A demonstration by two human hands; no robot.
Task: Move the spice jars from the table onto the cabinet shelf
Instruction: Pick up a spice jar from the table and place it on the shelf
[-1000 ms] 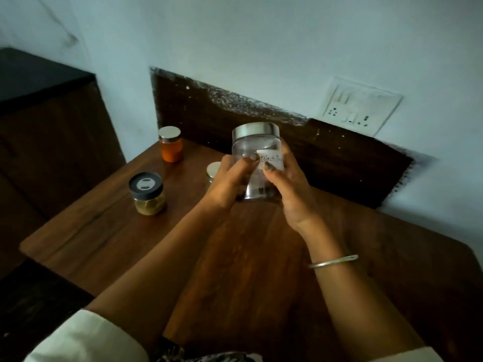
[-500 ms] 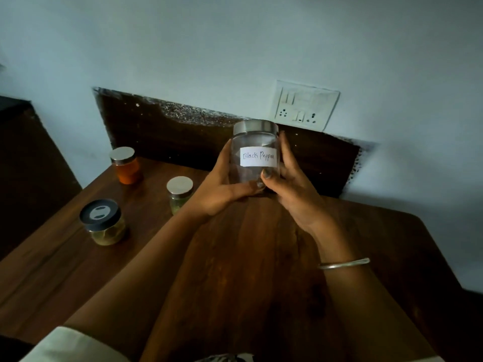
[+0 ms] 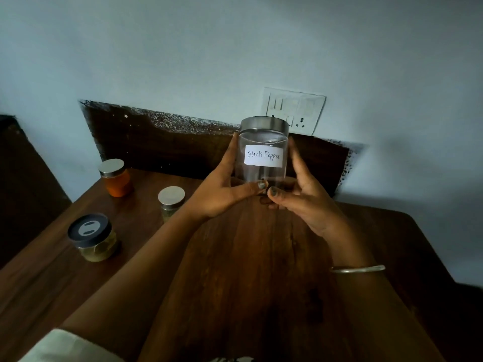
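a clear glass jar (image 3: pixel 264 155) with a metal lid and a handwritten "black pepper" label is held upright above a wooden table (image 3: pixel 261 270). the left hand (image 3: pixel 222 189) and right hand (image 3: pixel 300 194) cup its sides, thumbs pressed against its lower front. three smaller jars stand on the table's left: orange (image 3: pixel 116 178), silver-lidded (image 3: pixel 171 202), black-lidded (image 3: pixel 91 237).
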